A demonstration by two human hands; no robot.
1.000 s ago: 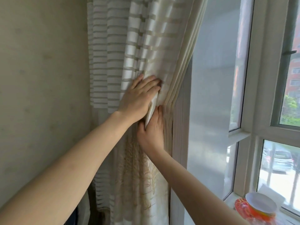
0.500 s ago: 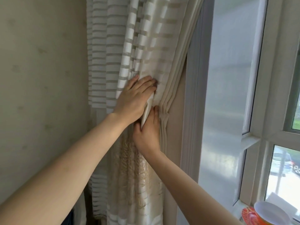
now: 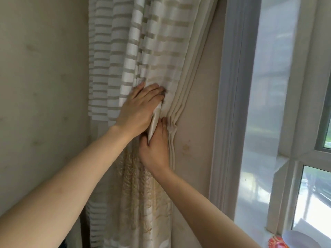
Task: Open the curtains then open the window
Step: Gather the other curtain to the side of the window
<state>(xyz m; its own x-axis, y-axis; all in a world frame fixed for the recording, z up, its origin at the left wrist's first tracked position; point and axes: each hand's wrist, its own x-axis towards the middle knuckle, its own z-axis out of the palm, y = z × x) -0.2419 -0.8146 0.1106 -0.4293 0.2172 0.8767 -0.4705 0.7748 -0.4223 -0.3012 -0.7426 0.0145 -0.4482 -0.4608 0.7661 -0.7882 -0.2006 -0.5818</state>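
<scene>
The cream curtain point(image 3: 161, 51) with pale horizontal stripes is bunched against the wall left of the window point(image 3: 272, 104). A cream tie-back band point(image 3: 155, 120) wraps the bundle at mid height. My left hand point(image 3: 138, 111) lies flat over the gathered folds and presses on the band's upper part. My right hand point(image 3: 155, 149) sits just below it, fingers closed on the band's lower end. The window's white frame point(image 3: 304, 154) stands to the right, its panes closed as far as I can see.
A beige wall point(image 3: 41, 104) fills the left side. A grey window jamb point(image 3: 227, 104) runs down beside the curtain. On the sill at the bottom right stands a red and white cup point(image 3: 293, 238). Trees and a street show through the glass.
The view has swung left, so the window and cup slid toward the right edge. Both hands stay pressed on the curtain bundle in the same hold.
</scene>
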